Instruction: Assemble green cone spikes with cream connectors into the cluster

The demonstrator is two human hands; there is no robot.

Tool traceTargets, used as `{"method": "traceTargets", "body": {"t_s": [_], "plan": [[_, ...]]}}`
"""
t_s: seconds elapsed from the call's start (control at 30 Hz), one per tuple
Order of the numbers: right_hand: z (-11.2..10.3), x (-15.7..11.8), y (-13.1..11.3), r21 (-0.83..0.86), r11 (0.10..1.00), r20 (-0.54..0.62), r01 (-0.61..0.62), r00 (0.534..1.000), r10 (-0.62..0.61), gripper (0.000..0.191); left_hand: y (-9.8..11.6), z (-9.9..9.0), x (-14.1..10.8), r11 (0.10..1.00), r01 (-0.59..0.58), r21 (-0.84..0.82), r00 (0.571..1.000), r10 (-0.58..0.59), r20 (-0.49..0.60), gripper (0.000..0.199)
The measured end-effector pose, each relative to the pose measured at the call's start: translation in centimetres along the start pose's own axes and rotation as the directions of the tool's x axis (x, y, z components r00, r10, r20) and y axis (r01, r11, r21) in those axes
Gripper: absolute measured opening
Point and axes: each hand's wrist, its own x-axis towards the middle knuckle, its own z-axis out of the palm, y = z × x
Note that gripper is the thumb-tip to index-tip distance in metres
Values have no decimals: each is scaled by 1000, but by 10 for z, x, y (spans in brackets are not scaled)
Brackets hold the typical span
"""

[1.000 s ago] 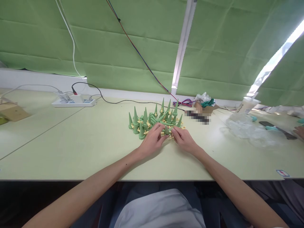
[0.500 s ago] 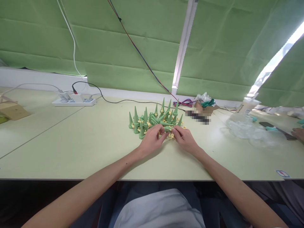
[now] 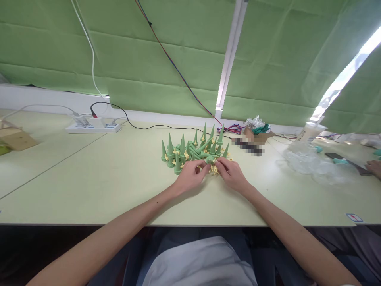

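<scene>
Between my two hands is a small green plastic piece (image 3: 210, 159), its shape partly covered by fingertips. My left hand (image 3: 192, 173) pinches it from the left with thumb and forefinger. From the right, the fingers of my right hand (image 3: 231, 172) are closed at its other side; any small part inside them is hidden. Green cone-shaped pieces (image 3: 170, 149) stand upright in a cluster just beyond the hands. Among them lie green stick-like pieces (image 3: 194, 149) and little yellow pieces (image 3: 214, 170), some of these under my fingers.
A white power strip (image 3: 93, 126) lies at the back left, its black cable running along the wall. Toward the right are crumpled clear plastic (image 3: 312, 161), a drink cup (image 3: 309, 133) and a phone (image 3: 335, 157). Another person's hand (image 3: 374, 169) rests at the far right edge.
The green piece has turned between my fingers, showing a rounder side now. My left fingers have shifted slightly around it; my right hand has stayed nearly still.
</scene>
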Motion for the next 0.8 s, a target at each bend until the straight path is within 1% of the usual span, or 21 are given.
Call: {"method": "traceTargets", "body": {"t_s": [0.1,0.2,0.33,0.6,0.8], "plan": [[0,0,0,1,1000,-7,-4,1000,4,29,1,-2,-1,999,29,-29,999,-28,35,41],[-1,0,0,1,1000,-3,7,1000,-7,29,2,-4,-1,993,88,-83,993,-81,83,50],[-1,0,0,7,1000,21,16,1000,-16,29,4,-5,-2,982,152,-113,984,-140,106,58],[-2,0,1,2,1000,29,28,999,-28,29,8,-6,-2,965,182,-187,978,-158,137,59],[-3,0,0,-7,1000,30,28,999,-28,29,6,-7,-1,966,166,-199,978,-135,160,58]]}}
